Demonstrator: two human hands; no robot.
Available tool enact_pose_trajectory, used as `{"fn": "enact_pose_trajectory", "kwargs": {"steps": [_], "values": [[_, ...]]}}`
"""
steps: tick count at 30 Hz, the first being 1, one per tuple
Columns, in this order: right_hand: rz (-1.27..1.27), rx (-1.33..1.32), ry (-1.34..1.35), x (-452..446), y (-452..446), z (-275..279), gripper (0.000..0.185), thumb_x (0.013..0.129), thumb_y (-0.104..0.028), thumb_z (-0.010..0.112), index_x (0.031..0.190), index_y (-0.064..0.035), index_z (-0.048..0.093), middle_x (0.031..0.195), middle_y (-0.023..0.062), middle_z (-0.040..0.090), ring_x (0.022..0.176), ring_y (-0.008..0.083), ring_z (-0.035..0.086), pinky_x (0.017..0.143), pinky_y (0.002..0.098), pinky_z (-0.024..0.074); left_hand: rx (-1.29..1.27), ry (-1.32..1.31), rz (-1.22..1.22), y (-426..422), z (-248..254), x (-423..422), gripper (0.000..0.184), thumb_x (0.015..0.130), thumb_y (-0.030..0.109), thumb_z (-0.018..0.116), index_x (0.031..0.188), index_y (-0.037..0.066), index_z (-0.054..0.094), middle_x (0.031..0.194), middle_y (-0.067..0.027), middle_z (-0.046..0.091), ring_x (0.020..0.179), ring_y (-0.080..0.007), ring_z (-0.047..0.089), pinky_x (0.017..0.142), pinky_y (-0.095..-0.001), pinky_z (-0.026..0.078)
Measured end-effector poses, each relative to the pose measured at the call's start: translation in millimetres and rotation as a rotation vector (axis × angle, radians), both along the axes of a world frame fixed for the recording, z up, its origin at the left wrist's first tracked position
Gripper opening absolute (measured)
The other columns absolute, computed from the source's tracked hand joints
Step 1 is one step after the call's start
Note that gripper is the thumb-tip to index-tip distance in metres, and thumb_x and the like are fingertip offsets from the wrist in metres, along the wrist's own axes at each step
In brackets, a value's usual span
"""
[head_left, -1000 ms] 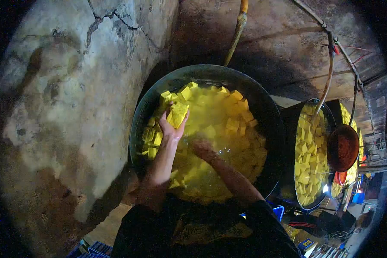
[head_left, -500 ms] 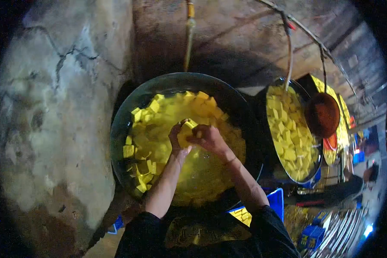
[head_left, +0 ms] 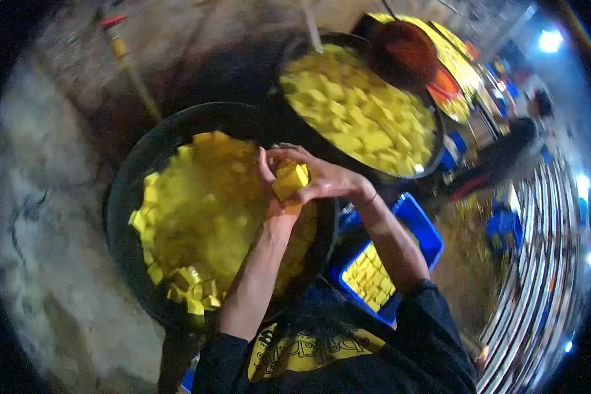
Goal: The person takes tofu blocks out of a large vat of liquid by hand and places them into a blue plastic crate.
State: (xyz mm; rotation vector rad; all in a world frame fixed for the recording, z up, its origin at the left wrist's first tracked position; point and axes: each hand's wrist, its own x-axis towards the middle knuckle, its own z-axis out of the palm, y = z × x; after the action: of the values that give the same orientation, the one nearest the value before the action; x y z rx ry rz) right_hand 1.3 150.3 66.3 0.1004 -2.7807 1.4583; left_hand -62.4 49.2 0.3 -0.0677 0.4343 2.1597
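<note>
A small stack of yellow tofu blocks (head_left: 290,182) is held between my two hands, above the right side of a large dark vat (head_left: 121,262). My left hand (head_left: 271,190) supports the blocks from the left and below, its fingers partly hidden. Curved over the top and right of them is my right hand (head_left: 325,177), thumb at the near side. How many blocks are held, I cannot tell. In the vat, cloudy yellow liquid (head_left: 210,223) surrounds more tofu blocks (head_left: 194,289) gathered along the left and near edges.
A blue crate (head_left: 427,230) with rows of tofu stands right of the vat. Behind it is a second vat full of tofu (head_left: 354,115), with a round brown pan (head_left: 402,56) over its far edge. A person (head_left: 512,148) is at the right, near long slats (head_left: 532,262).
My view has swung to the right, bringing the blue crate and second vat nearer the middle. Both hands have moved, with the tofu, from the vat's middle to its right side.
</note>
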Motion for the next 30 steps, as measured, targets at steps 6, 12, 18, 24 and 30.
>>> {"fn": "enact_pose_trajectory", "kwargs": {"steps": [6,12,18,24,30], "values": [[-0.479,-0.507,0.094,193,50,44,0.065,0.057,-0.036,0.074,0.110,-0.0046,0.055,0.123,0.0122,0.046,0.118,0.0256,0.042,0.099,0.0361,0.0331,-0.236,0.289,-0.432,62,118,143,0.078,0.087,0.060,0.040,0.137,0.003,0.028,0.133,-0.0104,0.039,0.118,-0.0207,0.041,0.102,-0.0359,0.031],[-1.029,-1.153,0.407,349,82,-81,0.047,0.077,-0.031,0.057,0.113,-0.0019,0.052,0.120,0.0139,0.052,0.106,0.0273,0.054,0.091,0.0412,0.0436,-0.281,0.713,-0.439,116,53,198,0.060,0.093,0.038,0.042,0.139,0.001,0.027,0.145,-0.0121,0.026,0.134,-0.0214,0.022,0.109,-0.0420,0.017],[-1.528,-0.853,-0.143,397,167,-314,0.043,0.085,-0.040,0.054,0.112,-0.0067,0.057,0.107,0.0109,0.061,0.094,0.0229,0.060,0.082,0.0417,0.0472,-0.388,0.830,-0.320,98,52,164,0.050,0.092,0.031,0.043,0.130,-0.001,0.038,0.132,-0.0152,0.043,0.120,-0.0277,0.044,0.095,-0.0404,0.038],[-1.695,0.144,-1.019,337,129,-434,0.068,0.072,-0.057,0.056,0.126,-0.0176,0.048,0.137,0.0271,0.026,0.131,0.0453,0.010,0.095,0.0702,0.0170,-0.518,0.947,-0.133,50,53,124,0.054,0.090,0.034,0.043,0.132,0.000,0.037,0.134,-0.0171,0.040,0.118,-0.0308,0.045,0.094,-0.0413,0.040],[-0.788,0.430,-0.870,392,149,-456,0.058,0.085,-0.030,0.056,0.136,-0.0140,0.034,0.147,0.0082,0.020,0.115,0.0345,0.042,0.095,0.0578,0.0342,-0.756,0.981,0.121,-29,71,41,0.051,0.092,0.031,0.040,0.134,0.003,0.036,0.135,-0.0144,0.040,0.119,-0.0295,0.045,0.095,-0.0424,0.039]]}}
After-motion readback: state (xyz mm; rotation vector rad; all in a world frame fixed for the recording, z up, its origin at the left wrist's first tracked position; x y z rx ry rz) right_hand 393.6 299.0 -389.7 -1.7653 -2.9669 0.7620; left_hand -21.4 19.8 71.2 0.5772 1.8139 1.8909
